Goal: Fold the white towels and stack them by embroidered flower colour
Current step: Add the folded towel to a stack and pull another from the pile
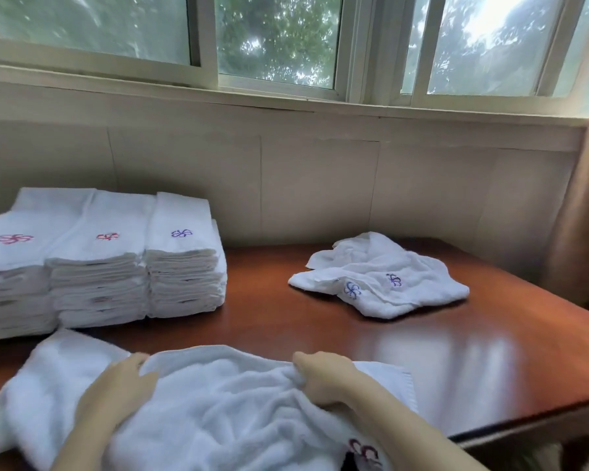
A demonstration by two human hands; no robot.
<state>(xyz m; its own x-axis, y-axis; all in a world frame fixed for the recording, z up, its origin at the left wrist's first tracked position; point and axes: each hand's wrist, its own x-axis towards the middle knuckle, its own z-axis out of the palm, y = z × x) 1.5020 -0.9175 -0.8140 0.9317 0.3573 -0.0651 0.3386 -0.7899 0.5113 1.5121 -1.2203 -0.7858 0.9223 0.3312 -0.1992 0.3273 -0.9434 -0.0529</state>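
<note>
Towel (218, 402) lies rumpled at the near bench (422, 351) edge. Right hand (323, 377) pinches its bunched middle in curled fingers, likely to pull it flat for folding; left hand (123, 385) rests on it, grip unclear through blur. Sorted stacks (99, 266) stand behind-left

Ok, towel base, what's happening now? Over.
Left hand on unfolded towel, grip blurred; right hand gripping its fold. Three folded stacks behind-left. Loose towels far right, out of the way.
</note>
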